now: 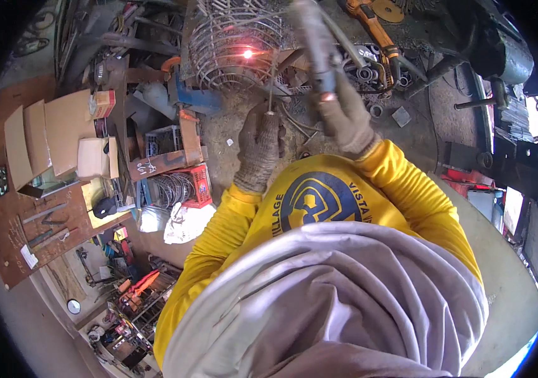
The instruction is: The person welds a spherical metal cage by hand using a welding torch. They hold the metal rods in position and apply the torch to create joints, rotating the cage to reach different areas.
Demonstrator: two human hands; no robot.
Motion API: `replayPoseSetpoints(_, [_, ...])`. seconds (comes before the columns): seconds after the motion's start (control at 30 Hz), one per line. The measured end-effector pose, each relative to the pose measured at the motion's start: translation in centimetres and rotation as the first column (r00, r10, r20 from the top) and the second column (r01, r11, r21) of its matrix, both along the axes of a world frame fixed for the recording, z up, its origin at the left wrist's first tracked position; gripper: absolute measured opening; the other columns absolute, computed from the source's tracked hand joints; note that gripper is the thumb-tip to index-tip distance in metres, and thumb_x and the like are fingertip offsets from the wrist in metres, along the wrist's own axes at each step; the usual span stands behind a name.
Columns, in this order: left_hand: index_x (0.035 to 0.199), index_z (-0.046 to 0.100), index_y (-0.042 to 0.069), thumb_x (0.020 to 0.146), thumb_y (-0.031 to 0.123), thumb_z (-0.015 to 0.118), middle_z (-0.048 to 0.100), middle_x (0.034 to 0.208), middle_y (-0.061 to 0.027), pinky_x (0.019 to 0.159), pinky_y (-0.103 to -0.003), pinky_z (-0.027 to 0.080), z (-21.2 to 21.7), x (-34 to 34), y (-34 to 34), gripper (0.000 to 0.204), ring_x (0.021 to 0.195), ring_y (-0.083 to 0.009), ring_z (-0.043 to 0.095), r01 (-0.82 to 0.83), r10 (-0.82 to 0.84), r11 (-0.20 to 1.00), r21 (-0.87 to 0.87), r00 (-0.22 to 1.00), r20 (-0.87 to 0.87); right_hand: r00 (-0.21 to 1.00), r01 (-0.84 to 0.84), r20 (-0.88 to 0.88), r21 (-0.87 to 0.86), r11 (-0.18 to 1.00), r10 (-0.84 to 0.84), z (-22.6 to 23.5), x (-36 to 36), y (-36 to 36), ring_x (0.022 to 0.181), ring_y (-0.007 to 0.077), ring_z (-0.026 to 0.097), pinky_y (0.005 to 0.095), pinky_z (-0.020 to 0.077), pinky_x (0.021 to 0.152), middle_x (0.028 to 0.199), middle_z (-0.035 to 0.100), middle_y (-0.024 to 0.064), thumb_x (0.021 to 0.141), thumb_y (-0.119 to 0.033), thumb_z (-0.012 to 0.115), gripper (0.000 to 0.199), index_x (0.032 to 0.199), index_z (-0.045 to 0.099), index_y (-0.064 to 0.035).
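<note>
Welding item: round wire cage on the cluttered counter, spark glowing on its right side. Right hand, fingers clenched round electrode holder; left hand, fingers pinching thin rod. Risk: sparks reaching the cardboard boxes nearby; a rod slip spoiling the joint.

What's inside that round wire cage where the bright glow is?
Through the bars of the wire cage only a bright orange glow shows, where the thin rod steadied by the gloved left hand points. Glare and bars hide anything deeper inside.
</note>
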State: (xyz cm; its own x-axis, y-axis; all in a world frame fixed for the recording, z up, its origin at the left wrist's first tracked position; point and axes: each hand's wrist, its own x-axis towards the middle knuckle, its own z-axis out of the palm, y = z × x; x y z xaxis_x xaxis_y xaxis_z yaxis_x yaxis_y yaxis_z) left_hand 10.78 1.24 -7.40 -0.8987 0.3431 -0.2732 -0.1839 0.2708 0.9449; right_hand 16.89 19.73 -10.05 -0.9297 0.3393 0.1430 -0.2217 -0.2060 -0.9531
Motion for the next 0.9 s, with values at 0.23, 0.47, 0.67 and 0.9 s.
replayPoseSetpoints(0.23, [0.137, 0.051, 0.004, 0.098, 0.051, 0.06, 0.065, 0.092, -0.0068, 0.062, -0.038, 0.052, -1.8, -2.1, -1.0, 0.061, 0.073, -0.0189, 0.062, 0.023, -0.01, 0.999, 0.029, 0.928, -0.373, 0.981, 0.066, -0.186, 0.589, 0.806, 0.056, 2.8, -3.6, -5.4, 0.1, 0.0468, 0.064, 0.0499, 0.0512, 0.09, 0.106, 0.065, 0.0308, 0.097, -0.053, 0.053, 0.075, 0.141, 0.047, 0.0072])
replayPoseSetpoints(0.47, [0.135, 0.051, 0.001, 0.098, 0.058, 0.056, 0.064, 0.096, -0.0077, 0.065, -0.042, 0.05, -5.2, 1.2, -7.2, 0.068, 0.077, -0.0222, 0.061, -0.203, 0.214, 0.977, 0.072, 0.956, -0.202, 0.866, -0.418, 0.019, 0.576, 0.703, 0.499, 4.7, -2.0, -4.9, 0.091, 0.0355, 0.071, 0.042, 0.0561, 0.078, 0.099, 0.069, 0.0225, 0.095, -0.045, 0.064, 0.061, 0.132, 0.058, 0.0027])
replayPoseSetpoints(0.67, [0.126, 0.057, 0.001, 0.092, 0.072, 0.053, 0.058, 0.089, -0.0033, 0.062, -0.035, 0.046, -4.7, 1.9, -9.0, 0.079, 0.074, -0.0166, 0.056, -0.283, 0.188, 0.941, -0.187, 0.894, -0.408, 0.851, -0.35, 0.298, -0.293, 0.889, 0.433, 1.4, -3.5, -2.7, 0.089, 0.0154, 0.069, 0.0324, 0.0569, 0.074, 0.102, 0.069, 0.0104, 0.099, -0.045, 0.063, 0.054, 0.128, 0.061, -0.0002])
replayPoseSetpoints(0.9, [0.113, 0.062, 0.001, 0.102, 0.057, 0.044, 0.064, 0.09, -0.0119, 0.074, -0.045, 0.047, -5.2, 0.9, -10.7, 0.059, 0.082, -0.032, 0.06, -0.31, -0.121, 0.845, -0.436, 0.683, -0.72, 0.92, 0.025, 0.385, -0.253, 0.967, 0.077, -11.0, -8.9, -1.8, 0.119, 0.0236, 0.06, 0.0355, 0.0501, 0.101, 0.132, 0.061, 0.0156, 0.1, -0.049, 0.059, 0.068, 0.141, 0.048, 0.0034])
